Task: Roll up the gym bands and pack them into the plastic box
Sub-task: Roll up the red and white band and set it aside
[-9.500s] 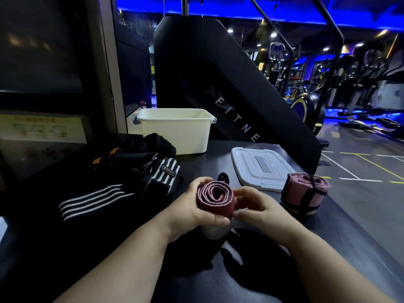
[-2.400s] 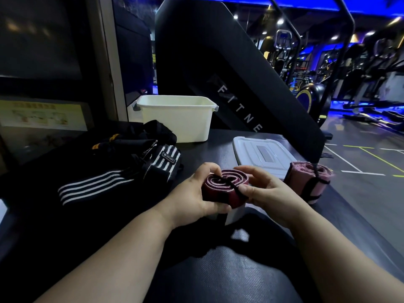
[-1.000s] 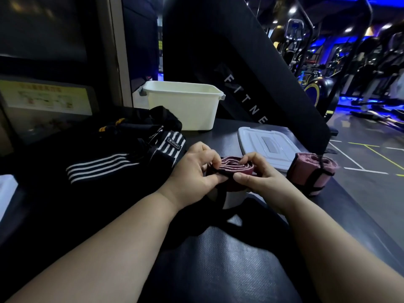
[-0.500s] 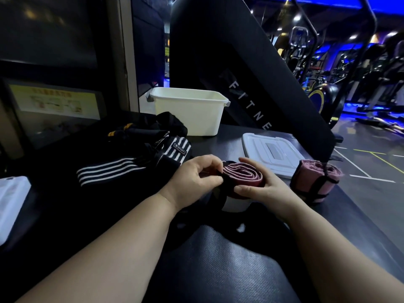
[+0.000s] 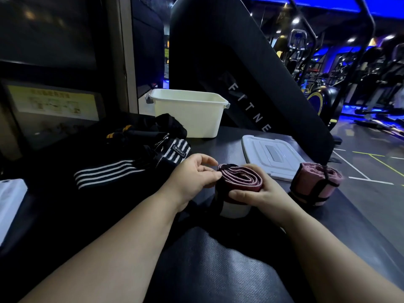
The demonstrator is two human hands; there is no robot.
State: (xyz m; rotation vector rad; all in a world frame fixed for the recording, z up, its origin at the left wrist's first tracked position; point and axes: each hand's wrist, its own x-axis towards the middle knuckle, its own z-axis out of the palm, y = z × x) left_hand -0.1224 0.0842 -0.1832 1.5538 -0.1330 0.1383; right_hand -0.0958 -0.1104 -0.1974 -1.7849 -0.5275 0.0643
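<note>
Right hand (image 5: 260,194) grips a rolled maroon gym band (image 5: 240,179) from below, low over the dark table (image 5: 218,259). Left hand (image 5: 192,178) touches the roll's left end with its thumb; a pinch cannot be told. Farther back stands the white plastic box (image 5: 192,114), its lid (image 5: 273,156) flat beside it. A strapped pink roll (image 5: 314,184) sits right, and black striped bands (image 5: 109,173) lie left.

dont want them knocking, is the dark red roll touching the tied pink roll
Apart. The head view shows bare table and the right hand between the dark red roll and the tied pink roll.
</note>
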